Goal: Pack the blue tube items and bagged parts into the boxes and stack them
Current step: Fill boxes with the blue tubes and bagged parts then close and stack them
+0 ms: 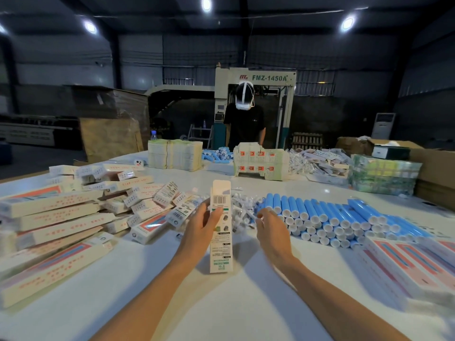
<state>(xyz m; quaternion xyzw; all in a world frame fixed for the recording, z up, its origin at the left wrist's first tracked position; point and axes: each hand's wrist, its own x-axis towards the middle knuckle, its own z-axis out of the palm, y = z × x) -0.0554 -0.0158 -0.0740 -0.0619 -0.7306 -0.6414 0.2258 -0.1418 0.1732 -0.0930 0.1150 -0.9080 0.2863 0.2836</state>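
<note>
**One carton held upright between two heaps of parts**

The fingers and thumb of the left hand (200,225) curl around the middle of a single tall white box (220,232). It stands upright, its lower end at the white table (221,308), barcode side facing the camera. Its top flap is open; what is inside cannot be seen.

The right hand (270,231) reaches forward with bent fingers, its tips at the edge of a heap of clear bagged parts (242,206). Whether it holds one cannot be told.

Just right of that hand lies a pile of blue tubes (332,217) with white caps, several dozen, too many to count exactly. Nearer on the right lie flat boxes (406,264), blurred.

To the left sprawls a loose heap of boxes (61,217), well over twenty.

Across the table are two blocks of stacked flat cartons (174,153), a second pile of tubes (218,153), and one person (245,119) standing.
</note>
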